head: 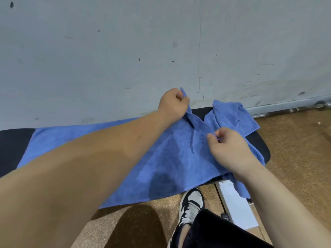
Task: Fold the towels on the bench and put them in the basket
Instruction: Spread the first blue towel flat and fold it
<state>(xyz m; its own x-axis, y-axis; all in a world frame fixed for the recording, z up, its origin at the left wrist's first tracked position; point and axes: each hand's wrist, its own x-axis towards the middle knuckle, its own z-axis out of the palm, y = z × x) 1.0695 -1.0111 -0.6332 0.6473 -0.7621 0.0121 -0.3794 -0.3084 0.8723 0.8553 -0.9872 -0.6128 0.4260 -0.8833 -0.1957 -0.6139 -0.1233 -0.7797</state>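
Your left hand [172, 103] is a closed fist, gripping a corner of the towel [161, 167] and holding it lifted off the surface; the corner's tip pokes out at 12 o'clock of the knuckles. Your right hand [231, 149] sits at 4 o'clock of the left, near it but not touching. Its thumb and forefinger pinch a small fold of the same towel at the hand's 10 o'clock, and the other fingers are curled in. A raised ridge of cloth runs between the two grips.

The towel is blue and lies spread lengthwise on the bench [10, 147], running out to 9 o'clock under your left forearm. Its near edge hangs over the bench front at 6 o'clock. A darker patch shows on that overhang; can't tell if it's wet or shadow.

At 1 o'clock of the right hand lies bunched cloth [232, 115], also blue, on the bench's right end and touching the towel. Can't tell if it's a separate towel. More blue hangs off the edge under your right wrist.

The bench is black and padded, with bare ends showing at 9 and 3 o'clock. Its pale base [234, 203] shows at 5 o'clock. The grey scuffed wall [125, 51] fills 12 o'clock. A metal bar [286, 110] lies along the wall foot at 2 o'clock. The floor [295, 149] is brown and speckled. Your shoe [192, 203], black and white, is at 6 o'clock, with a black trouser leg [215, 231] below it.
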